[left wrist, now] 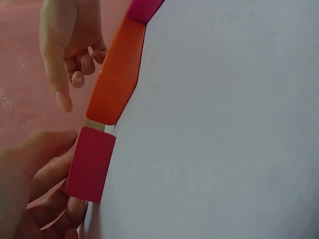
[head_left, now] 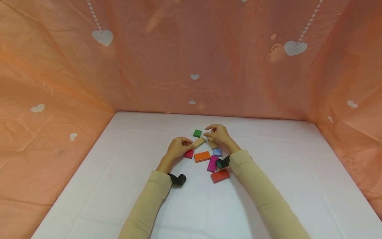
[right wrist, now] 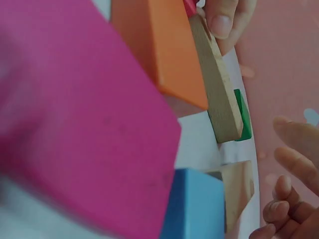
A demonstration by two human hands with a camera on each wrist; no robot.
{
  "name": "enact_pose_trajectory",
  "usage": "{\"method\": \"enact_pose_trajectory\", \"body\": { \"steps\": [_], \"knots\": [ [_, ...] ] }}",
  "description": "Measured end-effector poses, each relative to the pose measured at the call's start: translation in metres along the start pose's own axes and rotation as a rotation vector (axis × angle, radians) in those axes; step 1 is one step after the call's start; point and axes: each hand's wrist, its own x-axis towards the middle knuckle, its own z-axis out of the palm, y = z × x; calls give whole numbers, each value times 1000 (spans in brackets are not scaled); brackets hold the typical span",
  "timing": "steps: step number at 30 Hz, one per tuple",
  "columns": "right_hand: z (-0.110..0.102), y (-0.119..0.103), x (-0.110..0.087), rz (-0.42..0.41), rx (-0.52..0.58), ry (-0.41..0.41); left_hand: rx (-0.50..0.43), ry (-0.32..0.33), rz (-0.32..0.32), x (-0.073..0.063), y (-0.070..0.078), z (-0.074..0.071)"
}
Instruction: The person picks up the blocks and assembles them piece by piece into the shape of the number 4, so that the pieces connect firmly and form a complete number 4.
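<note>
My left hand (head_left: 179,147) has its thumb and fingers at the left end of a plain wooden block (head_left: 199,142), pinching it. Just in front of those fingertips lies a pinkish-red block (left wrist: 92,164), which covers part of them in the left wrist view. Over a second plain wooden block (right wrist: 239,191), my right hand (head_left: 218,133) hovers with its fingers spread and nothing between them. A green block (head_left: 197,133) sits behind the first wooden block, near the right fingertips. Close below the right hand is a blue block (head_left: 217,152).
An orange block (head_left: 202,156) lies at the middle of the group. Nearer to me are a magenta block (head_left: 212,163), partly under the right wrist camera (head_left: 223,162), and a red block (head_left: 220,176). Orange cloth (head_left: 191,59) with hearts walls the white table (head_left: 143,132).
</note>
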Motion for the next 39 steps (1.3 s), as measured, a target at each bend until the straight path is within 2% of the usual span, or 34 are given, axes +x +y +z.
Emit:
{"method": "enact_pose_trajectory", "body": {
  "steps": [6,10,17,27,39],
  "knots": [
    [7,3,10,111,96,-37,-8,14,-2,0,1,0],
    [11,5,13,153,106,-37,-6,24,-14,-1,3,1],
    [15,2,15,163,46,-22,16,39,-31,0,3,3],
    [18,-6,15,250,94,-55,37,50,-26,-1,2,3],
    [21,-3,19,237,41,-41,33,45,-58,-2,4,2]
  ]
}}
